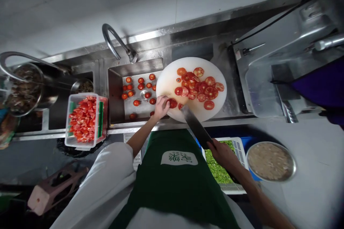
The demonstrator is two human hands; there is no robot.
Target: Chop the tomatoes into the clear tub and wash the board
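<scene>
i see my left hand [161, 106] pressed down on a tomato [172, 103] at the near left edge of the round white cutting board [168, 78], fingers curled over it and gripping it in place. my right hand [220, 152] is clenched around the handle of a cleaver [195, 126], whose broad blade slants up from the hand with its tip resting at the board's near edge, just beside the tomato. tomato slices [200, 86] lie spread over the middle and right of the board. the board sits on the steel counter, overlapping the right rim of the sink [116, 93], where whole tomatoes [139, 87] lie scattered on the bottom. left of the sink a clear plastic tub [70, 139] holds chopped tomato. near my right hand a white basket [239, 150] holds chopped greens, and beside it stands a metal bowl [292, 166]
</scene>
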